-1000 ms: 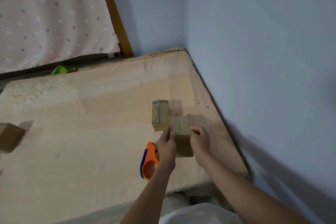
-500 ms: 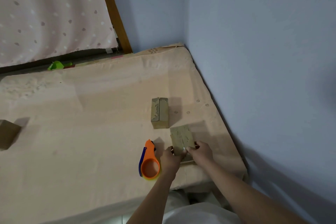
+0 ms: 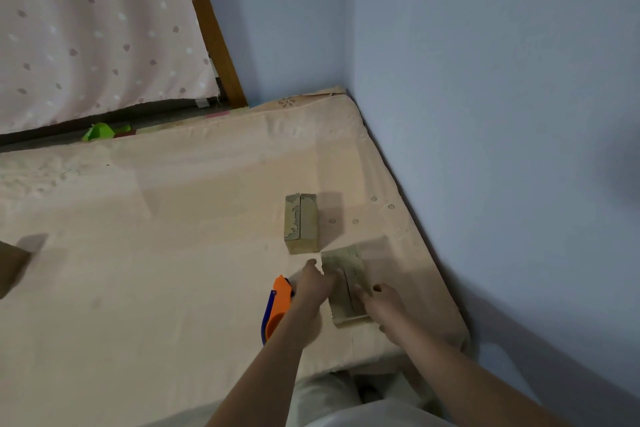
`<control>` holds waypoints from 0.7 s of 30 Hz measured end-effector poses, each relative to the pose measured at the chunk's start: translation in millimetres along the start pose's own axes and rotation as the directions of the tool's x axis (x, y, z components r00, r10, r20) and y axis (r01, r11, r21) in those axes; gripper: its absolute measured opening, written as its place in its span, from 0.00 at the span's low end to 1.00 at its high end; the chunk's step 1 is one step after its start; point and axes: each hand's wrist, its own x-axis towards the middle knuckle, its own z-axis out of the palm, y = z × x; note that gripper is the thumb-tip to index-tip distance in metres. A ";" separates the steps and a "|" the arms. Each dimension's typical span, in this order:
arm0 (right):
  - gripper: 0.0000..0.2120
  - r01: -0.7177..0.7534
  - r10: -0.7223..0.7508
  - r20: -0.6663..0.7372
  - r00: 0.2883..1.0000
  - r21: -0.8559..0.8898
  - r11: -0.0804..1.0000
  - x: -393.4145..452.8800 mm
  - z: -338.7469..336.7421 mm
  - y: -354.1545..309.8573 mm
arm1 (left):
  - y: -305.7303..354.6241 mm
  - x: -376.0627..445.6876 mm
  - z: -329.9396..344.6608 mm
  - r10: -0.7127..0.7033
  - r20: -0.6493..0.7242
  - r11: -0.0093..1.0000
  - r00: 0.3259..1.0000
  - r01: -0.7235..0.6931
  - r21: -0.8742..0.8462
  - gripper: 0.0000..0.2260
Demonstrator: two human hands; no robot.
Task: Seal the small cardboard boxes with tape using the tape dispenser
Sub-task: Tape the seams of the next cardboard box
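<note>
Beige mattress (image 3: 173,270) carries it all. Far box (image 3: 300,222) stands apart, its top seam showing no tape that can be made out. Near box (image 3: 346,284) lies at the front edge, flaps closed; both hands press on it, left hand (image 3: 313,282) and right hand (image 3: 382,300) with fingers laid flat. Dispenser (image 3: 275,308) rests unused beside the left wrist, so taping seemingly remains.

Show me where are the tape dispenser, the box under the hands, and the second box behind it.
tape dispenser (image 3: 278,300): head view, on its orange body.
box under the hands (image 3: 343,265): head view, on the far part of its top.
second box (image 3: 300,220): head view, on its top face, near the seam.
</note>
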 end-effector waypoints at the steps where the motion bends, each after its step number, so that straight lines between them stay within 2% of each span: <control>1: 0.27 0.035 -0.035 -0.023 0.999 -0.009 0.999 2.6 -0.9 -0.2 | 2.4 3.2 -1.5 -0.030 0.017 0.999 0.999 0.030 -0.020 0.29; 5: 0.22 0.100 -0.101 -0.041 0.994 -0.004 0.995 14.4 -6.3 -8.3 | -4.1 6.7 4.1 -0.100 0.141 0.987 0.985 0.116 -0.108 0.26; 8: 0.18 0.096 -0.096 -0.012 0.995 -0.008 0.995 18.5 -7.5 -17.0 | -15.6 4.2 10.9 -0.135 0.147 0.966 0.980 0.163 -0.200 0.24; 12: 0.14 0.112 -0.114 -0.018 0.993 -0.061 0.992 18.2 -5.5 -25.7 | -16.0 -4.1 12.1 -0.151 0.125 0.952 0.981 0.178 -0.248 0.23; 16: 0.16 0.160 -0.161 -0.031 0.987 -0.036 0.987 10.6 -10.1 -35.1 | -10.8 -12.4 5.0 -0.077 0.024 0.974 0.997 0.080 -0.211 0.24; 21: 0.18 0.212 -0.212 -0.031 0.977 0.004 0.977 -16.9 -7.0 -38.3 | -14.9 -39.5 -5.2 -0.056 -0.048 0.968 0.997 0.042 -0.247 0.18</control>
